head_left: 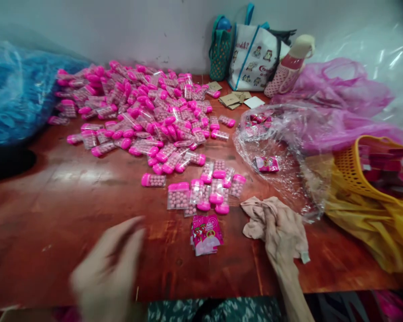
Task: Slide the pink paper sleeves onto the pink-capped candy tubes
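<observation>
My right hand (282,228) is on a crumpled beige cloth (255,212), its fingers pressed into the folds against the table. My left hand (109,268) is above the table's near left part, smeared by motion; whether anything is between its fingers I cannot make out. Between my hands lies a small stack of pink printed cards (206,235). Just beyond it is a loose group of clear, pink-capped boxes (216,188) filled with small pink balls. Farther back a big heap of the same boxes (137,112) spreads to the left.
A blue plastic bag (20,98) bulges at the left. A clear plastic bag (295,179) holds printed packs. At right, a yellow basket (352,163) contains dark red pieces. Along the wall stand a white tote bag (251,56), a green bottle holder (219,53) and a pink bottle (290,62).
</observation>
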### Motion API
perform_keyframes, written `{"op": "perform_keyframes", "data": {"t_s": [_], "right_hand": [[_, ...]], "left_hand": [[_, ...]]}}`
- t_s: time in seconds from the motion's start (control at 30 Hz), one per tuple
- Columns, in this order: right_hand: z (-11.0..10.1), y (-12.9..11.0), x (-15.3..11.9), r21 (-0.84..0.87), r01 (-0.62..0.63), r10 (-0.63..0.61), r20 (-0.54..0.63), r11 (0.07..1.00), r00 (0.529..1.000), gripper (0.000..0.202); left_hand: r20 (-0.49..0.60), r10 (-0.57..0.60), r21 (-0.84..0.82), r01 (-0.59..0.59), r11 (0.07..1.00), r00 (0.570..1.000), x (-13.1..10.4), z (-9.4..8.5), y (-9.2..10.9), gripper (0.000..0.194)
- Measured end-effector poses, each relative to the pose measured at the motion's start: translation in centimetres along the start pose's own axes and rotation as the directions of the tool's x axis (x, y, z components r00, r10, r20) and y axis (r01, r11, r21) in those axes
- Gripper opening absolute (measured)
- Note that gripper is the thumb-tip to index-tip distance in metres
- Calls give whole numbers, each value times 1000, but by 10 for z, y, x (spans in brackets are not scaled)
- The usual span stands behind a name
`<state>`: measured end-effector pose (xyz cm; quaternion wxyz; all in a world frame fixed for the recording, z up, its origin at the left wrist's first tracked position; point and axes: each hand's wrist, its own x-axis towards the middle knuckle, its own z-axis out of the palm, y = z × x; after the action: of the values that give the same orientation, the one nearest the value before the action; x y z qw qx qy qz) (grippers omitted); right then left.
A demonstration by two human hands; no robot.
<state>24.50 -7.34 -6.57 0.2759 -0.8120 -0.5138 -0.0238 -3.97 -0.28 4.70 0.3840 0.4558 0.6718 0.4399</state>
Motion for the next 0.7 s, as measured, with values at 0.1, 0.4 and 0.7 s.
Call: {"op": "perform_keyframes", "data": {"t_s": [0.1, 0.4, 0.7], "right_hand": [[-1, 2, 1, 75, 0, 3, -34, 997, 999, 29], [1, 21, -9, 259, -32, 51, -66, 965, 997, 35], [-31, 4, -6, 164, 2, -5, 15, 987, 1000, 43]], "left_hand": [[546, 366, 33, -456, 889, 753, -28, 90, 2, 23], [796, 402, 7, -671, 741, 452, -62, 216, -25, 33], [695, 475, 20, -675, 738, 540, -34, 135, -24, 25]]}}
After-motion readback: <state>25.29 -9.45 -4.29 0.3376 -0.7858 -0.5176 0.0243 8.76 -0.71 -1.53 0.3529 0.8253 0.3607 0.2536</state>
